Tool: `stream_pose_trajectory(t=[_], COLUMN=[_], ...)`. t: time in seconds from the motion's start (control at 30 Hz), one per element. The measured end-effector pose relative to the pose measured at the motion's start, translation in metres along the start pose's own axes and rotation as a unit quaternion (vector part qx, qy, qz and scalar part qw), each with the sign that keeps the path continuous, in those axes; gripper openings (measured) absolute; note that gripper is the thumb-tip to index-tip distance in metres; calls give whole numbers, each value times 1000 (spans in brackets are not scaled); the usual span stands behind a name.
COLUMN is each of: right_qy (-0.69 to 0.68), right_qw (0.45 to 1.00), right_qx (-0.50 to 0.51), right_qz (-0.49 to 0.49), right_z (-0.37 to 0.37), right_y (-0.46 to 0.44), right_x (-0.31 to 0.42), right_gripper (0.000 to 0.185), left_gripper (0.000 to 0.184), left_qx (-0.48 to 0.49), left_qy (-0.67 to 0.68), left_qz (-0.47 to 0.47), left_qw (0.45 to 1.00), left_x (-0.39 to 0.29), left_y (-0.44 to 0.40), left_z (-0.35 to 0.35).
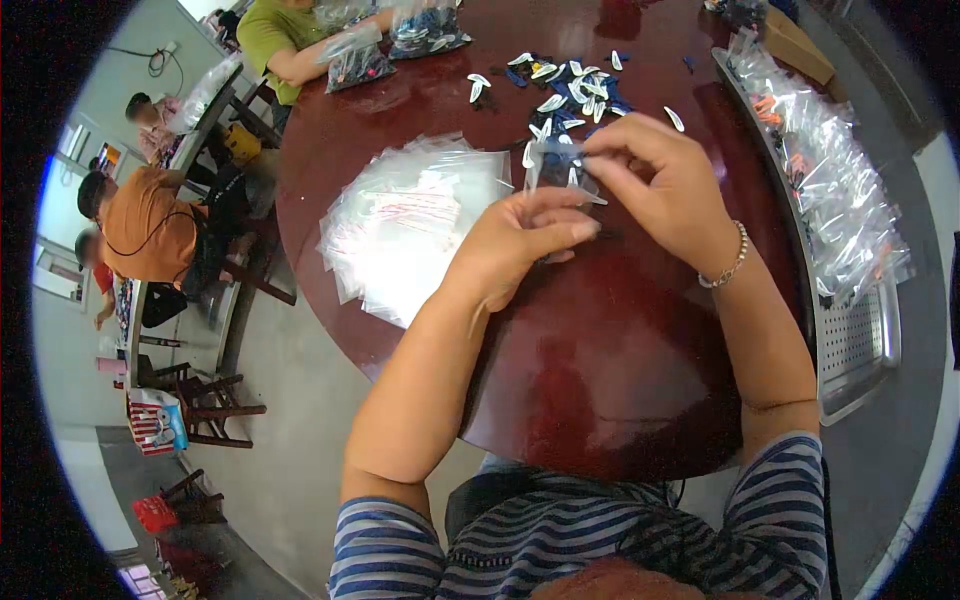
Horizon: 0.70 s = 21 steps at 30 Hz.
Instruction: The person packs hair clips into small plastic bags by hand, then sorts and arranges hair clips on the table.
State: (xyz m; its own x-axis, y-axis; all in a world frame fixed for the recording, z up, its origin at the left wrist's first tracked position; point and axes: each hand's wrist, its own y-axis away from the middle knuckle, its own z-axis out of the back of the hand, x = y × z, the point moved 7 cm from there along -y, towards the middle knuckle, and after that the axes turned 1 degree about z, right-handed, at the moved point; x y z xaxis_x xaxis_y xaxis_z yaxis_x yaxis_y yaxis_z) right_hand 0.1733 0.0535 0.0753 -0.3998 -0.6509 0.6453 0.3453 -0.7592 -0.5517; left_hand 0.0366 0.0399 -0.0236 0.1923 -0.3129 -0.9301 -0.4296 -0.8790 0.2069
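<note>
Over the dark red round table (600,370), my left hand (520,240) and my right hand (665,185) hold a small clear plastic bag (560,165) between them. My right thumb and fingers pinch the bag's upper right edge. The left fingers are curled round its lower part, and something dark shows beneath them, too hidden to name. Just beyond the bag lies a loose pile of white and dark blue clip-like pieces (590,90). A fanned stack of empty clear bags (415,220) lies left of my left hand.
A metal tray (850,340) heaped with filled clear bags (820,170) runs along the right side. A cardboard box (798,48) stands behind it. Across the table, a person in green (275,40) handles filled bags (425,30). Others sit at the left, near stools (215,405).
</note>
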Motion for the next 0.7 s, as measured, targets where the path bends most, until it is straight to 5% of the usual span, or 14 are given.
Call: stream_pose_trajectory(t=[0.2, 0.27, 0.4, 0.43, 0.53, 0.7], right_qy=[5, 36, 184, 232, 191, 308], right_qw=[999, 998, 973, 972, 970, 924], right_qx=[28, -43, -2, 11, 131, 203], right_qz=[-14, -42, -137, -26, 70, 95], right_z=[-1, 14, 19, 10, -30, -79], right_y=[0, 0, 10, 5, 9, 0], right_x=[-17, -48, -98, -87, -57, -73], right_gripper=[16, 16, 34, 50, 71, 64], left_gripper=[36, 35, 30, 29, 25, 24], left_qx=[-19, -34, -105, -139, -191, -228], left_qy=[9, 29, 59, 80, 113, 102], left_qz=[-6, -10, -46, -64, -103, -145], left_qw=[1000, 999, 992, 985, 970, 958], left_x=[-1, -3, -12, -15, -20, -25], left_y=[0, 0, 2, 3, 7, 9], left_z=[1, 7, 19, 25, 35, 41])
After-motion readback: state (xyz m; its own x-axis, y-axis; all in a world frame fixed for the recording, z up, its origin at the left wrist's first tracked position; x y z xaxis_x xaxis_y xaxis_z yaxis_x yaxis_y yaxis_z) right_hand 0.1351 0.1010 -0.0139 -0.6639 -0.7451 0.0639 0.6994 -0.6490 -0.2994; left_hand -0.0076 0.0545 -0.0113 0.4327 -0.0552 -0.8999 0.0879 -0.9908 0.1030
